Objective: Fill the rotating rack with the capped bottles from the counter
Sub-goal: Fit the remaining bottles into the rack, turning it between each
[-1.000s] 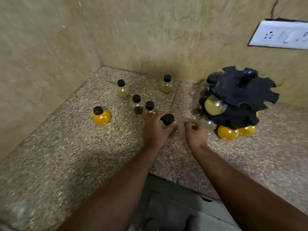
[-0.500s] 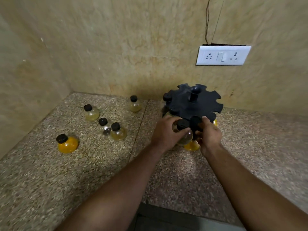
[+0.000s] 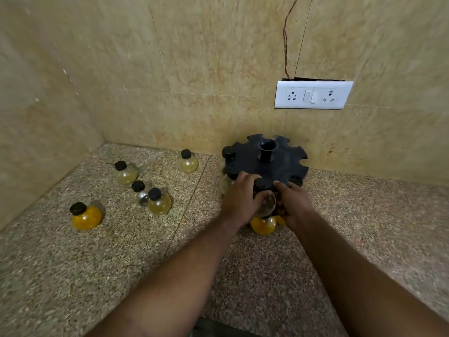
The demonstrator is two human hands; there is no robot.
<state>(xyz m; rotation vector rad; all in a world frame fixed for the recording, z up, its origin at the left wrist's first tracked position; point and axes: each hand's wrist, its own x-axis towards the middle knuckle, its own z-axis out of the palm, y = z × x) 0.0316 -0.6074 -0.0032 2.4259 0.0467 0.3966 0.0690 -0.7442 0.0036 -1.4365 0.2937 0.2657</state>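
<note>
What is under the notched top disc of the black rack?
A round clear bottle with black cap, gripped by the left hand, and an orange-filled round bottle lower down. The right hand covers the rest.

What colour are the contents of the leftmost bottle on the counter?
Bright orange-yellow, under a black cap; the leftmost bottle shows clearly in the head view.

Beige marble walls, white switchboard
</note>
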